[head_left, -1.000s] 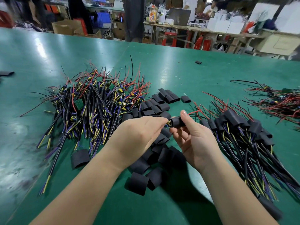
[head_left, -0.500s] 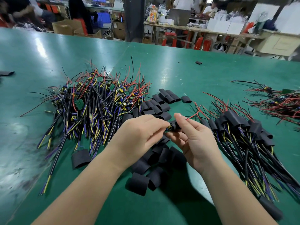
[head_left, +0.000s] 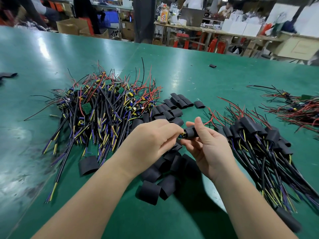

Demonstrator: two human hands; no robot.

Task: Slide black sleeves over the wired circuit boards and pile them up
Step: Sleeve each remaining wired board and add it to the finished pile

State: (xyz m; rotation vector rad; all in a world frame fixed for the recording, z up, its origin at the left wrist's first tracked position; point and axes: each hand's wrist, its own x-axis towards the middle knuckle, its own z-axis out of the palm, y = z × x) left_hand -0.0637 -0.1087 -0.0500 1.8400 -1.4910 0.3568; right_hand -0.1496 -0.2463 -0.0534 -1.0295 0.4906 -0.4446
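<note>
My left hand (head_left: pixel 151 140) pinches the end of a wired circuit board (head_left: pixel 182 135), its yellow and blue parts just showing. My right hand (head_left: pixel 208 149) grips a black sleeve (head_left: pixel 190 133) that sits over most of that board; red wires stick out past my thumb. A heap of bare wired boards (head_left: pixel 103 107) lies to the left. Loose black sleeves (head_left: pixel 165 166) are scattered under and beyond my hands. A pile of sleeved boards (head_left: pixel 259 140) lies to the right.
The green table (head_left: pixel 189 78) carries another tangle of red-wired boards (head_left: pixel 296 107) at the far right, a stray sleeve (head_left: pixel 212 66) farther back and a flat black piece (head_left: pixel 8 75) at the left edge. Workbenches, boxes and people fill the background.
The sleeve has slid further over the board between my hands, leaving only the board's end showing. My right thumb has lifted upward.
</note>
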